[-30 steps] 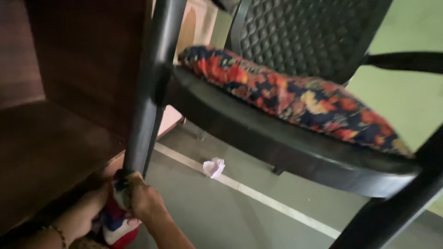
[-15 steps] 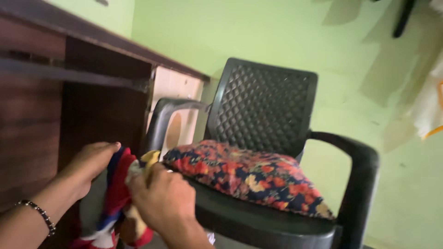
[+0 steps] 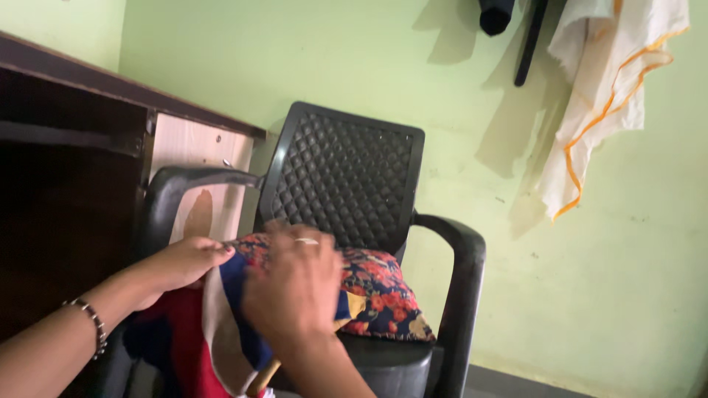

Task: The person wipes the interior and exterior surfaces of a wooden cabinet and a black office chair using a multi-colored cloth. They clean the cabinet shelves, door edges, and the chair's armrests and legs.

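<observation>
Up from the chair's front edge 0.5 s ago, both hands now work over the seat, and the head view has swung right to show a white cloth hanging on the wall. Left hand pinches the red, white and blue rag at its top edge; right hand lies spread on it, against the floral cushion of the black chair. Rag looks soft, light, limp: best gripped bunched at an edge.

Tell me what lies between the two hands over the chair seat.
In the head view, a red, blue and white cloth spans the gap: the left hand pinches its upper edge, and the right hand presses on it over the floral cushion.
</observation>
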